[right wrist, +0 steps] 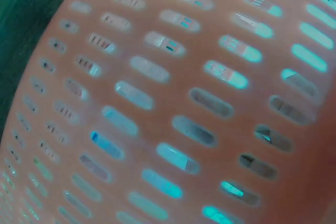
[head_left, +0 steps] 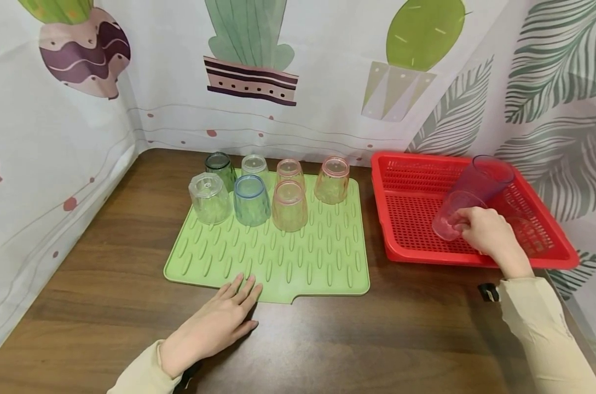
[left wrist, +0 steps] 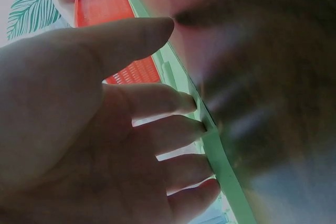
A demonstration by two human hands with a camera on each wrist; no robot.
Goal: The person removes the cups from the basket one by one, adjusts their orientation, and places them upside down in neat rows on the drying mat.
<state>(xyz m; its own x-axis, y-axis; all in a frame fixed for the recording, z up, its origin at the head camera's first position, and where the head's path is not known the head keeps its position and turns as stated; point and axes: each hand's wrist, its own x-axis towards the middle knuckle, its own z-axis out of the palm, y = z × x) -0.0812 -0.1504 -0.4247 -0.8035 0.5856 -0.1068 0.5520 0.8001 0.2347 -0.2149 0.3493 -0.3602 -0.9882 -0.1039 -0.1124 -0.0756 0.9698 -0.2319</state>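
My left hand [head_left: 216, 323] lies flat with spread fingers, its fingertips on the front edge of the green draining mat [head_left: 327, 273]. In the left wrist view, the fingers [left wrist: 181, 169] reach that green edge and the thumb stands apart. Over at the right, my right hand [head_left: 490, 235] reaches into the red plastic basket [head_left: 391, 241]. Its curled fingers pinch a clear tumbler [head_left: 445, 227] that leans inside and looks pinkish against the red. A blue-rimmed tumbler [head_left: 487, 175] tilts just behind it. Only the basket's slotted wall [right wrist: 168, 98] fills the right wrist view; the hand is hidden there.
Several upturned glasses stand on the mat's back half, among them a blue glass [head_left: 252, 205], a pink glass [head_left: 290, 210], a dark green glass [head_left: 221, 167] and a faceted clear glass [head_left: 210, 202]. A patterned cloth [head_left: 327, 120] hangs behind the wooden table [head_left: 376, 339].
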